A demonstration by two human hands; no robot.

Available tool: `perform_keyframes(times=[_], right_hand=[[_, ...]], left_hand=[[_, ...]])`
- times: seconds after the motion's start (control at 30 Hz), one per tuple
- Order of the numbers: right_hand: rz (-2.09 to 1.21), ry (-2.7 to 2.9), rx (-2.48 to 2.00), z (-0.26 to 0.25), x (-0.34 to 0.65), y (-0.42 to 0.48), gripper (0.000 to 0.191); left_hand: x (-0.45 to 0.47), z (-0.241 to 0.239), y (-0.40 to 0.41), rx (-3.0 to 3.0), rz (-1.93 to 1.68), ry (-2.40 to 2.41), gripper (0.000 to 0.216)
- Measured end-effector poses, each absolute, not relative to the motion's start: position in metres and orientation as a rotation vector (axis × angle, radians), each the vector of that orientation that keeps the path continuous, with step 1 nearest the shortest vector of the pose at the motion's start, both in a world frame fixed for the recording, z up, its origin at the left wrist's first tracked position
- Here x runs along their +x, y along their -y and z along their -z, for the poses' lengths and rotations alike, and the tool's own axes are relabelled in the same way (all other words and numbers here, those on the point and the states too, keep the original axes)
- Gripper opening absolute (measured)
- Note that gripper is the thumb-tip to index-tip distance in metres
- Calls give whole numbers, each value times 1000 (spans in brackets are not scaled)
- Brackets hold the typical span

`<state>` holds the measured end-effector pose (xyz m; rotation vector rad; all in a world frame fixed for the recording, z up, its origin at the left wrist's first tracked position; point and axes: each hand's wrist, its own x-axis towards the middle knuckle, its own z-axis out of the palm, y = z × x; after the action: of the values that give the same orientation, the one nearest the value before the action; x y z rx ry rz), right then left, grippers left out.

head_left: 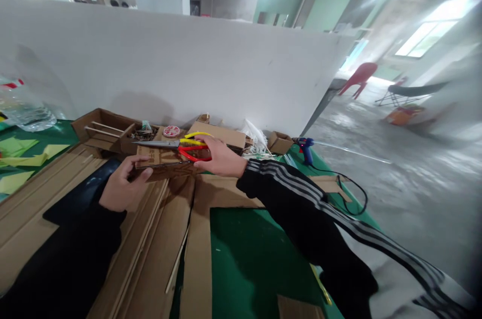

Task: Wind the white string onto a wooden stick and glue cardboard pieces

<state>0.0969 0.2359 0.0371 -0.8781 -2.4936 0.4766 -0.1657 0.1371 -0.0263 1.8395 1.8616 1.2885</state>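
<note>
My left hand (122, 184) grips the near edge of a brown cardboard piece (160, 161), thumb on top. My right hand (220, 157) reaches across and closes over the red handles of a pair of scissors (190, 152) lying on that cardboard. A second pair with yellow handles (196, 138) and long steel blades (156, 143) lies just behind, pointing left. Both sleeves are black, the right one with white stripes.
Flat cardboard sheets (158, 238) and thin wooden sticks cover a green table (248, 253). Open cardboard boxes (101, 130) stand along a white partition (188, 68). A blue glue gun (306, 148) with a black cord lies at the right edge. A tape roll (171, 131) and yellow paper (22, 158) are nearby.
</note>
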Motion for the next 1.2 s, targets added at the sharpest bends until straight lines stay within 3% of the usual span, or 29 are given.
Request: perform_keyframes(times=[0.27, 0.5, 0.7, 0.83, 1.2], right_hand=[[-310, 2222, -1077, -28, 200, -179, 65], [-182, 2153, -1302, -6, 263, -141, 51], [-165, 2296, -1301, 17, 261, -140, 45], [-234, 2341, -1205, 29, 244, -145, 43], [-402, 2306, -1176, 27, 237, -155, 48]], left_hand=[[-163, 20, -138, 1564, -1642, -1789, 11], [-169, -26, -132, 1422, -2139, -1681, 51], [-142, -73, -126, 1400, -2273, -1341, 42], [-124, -85, -118, 1541, -2073, -1266, 44], [-89, -88, -91, 2629, -1007, -1004, 36]])
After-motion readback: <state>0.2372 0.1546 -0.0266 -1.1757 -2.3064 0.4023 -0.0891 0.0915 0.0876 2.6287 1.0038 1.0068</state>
